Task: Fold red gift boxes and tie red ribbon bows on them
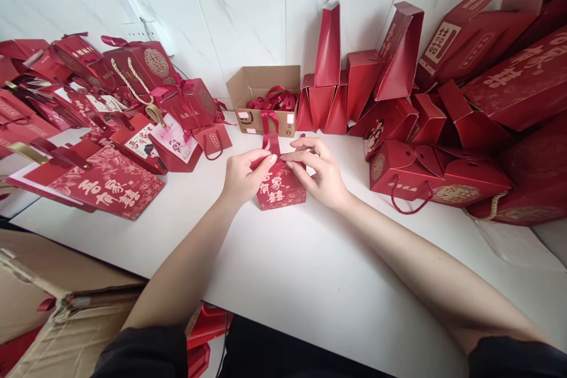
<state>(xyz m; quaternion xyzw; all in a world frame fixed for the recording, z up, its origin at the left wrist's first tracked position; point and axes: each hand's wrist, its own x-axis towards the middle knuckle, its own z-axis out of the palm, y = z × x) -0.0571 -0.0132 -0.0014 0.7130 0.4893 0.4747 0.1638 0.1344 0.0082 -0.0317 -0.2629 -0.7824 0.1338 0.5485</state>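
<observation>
A small red gift box (283, 192) with white lettering stands upright on the white table in front of me. At its top edge my left hand (248, 174) is closed, thumb and forefinger pinched on a dark red ribbon (274, 143). My right hand (321, 171) comes in from the other side, thumb and forefinger also pinched at the top of the box, with the other fingers bent above. The fingertips partly hide the ribbon and the box's top. Just behind stands an open cardboard box (290, 124) with a heap of red ribbon (280, 98) in it.
Red gift boxes (126, 180) with handles crowd the left of the table (283, 271). More red boxes (328, 106) are stacked at the back, and larger ones (438, 174) at the right. A big carton (84, 325) sits below the table's left edge. A tiled wall (248, 18) closes the back.
</observation>
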